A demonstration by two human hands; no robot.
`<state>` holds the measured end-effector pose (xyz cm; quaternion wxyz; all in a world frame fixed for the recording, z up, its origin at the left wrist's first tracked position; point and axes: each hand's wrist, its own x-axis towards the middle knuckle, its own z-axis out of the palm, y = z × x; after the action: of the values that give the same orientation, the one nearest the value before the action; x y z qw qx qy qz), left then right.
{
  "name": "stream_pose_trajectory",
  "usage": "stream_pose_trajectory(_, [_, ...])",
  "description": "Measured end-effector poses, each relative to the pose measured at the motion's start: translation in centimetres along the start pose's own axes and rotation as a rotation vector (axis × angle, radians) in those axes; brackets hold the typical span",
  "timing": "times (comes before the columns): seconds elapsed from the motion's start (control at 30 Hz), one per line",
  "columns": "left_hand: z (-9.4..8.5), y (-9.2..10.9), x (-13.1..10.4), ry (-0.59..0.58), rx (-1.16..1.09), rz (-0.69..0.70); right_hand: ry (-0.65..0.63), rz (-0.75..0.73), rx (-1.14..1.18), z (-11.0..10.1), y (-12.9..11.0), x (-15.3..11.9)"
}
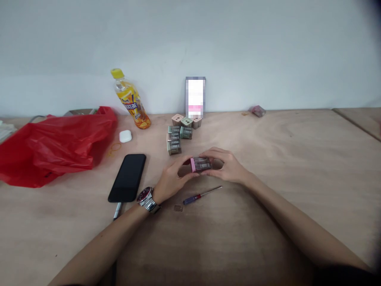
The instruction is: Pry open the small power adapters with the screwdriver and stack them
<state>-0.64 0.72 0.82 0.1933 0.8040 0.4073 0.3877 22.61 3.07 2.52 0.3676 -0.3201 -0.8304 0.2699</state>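
A small dark see-through block with a pink end (201,164) is held between my two hands above the table. My left hand (173,176) grips its pink end with thumb and fingers. At the other end, the fingers and thumb of my right hand (228,165) close round the dark part. Just below them a screwdriver (192,199) with a purple and red handle lies on the wood, its tip pointing up to the right. Near its handle is a small flat brownish piece (178,207). Several similar blocks with green or pale pink ends (174,147) stand together beyond my hands.
A black phone (127,177) with a cable, a white case (125,136), a leaning drink bottle (131,99) and a red bag (62,143) are on the left. A blurred-out screen (195,95) stands against the wall. Another pink block (258,111) lies back right.
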Motion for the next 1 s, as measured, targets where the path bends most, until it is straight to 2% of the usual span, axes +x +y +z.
stream_pose_trajectory(1.0, [0.1, 0.0, -0.3, -0.045, -0.073, -0.129, 0.003, 0.049, -0.016, 1.1, 0.1, -0.3])
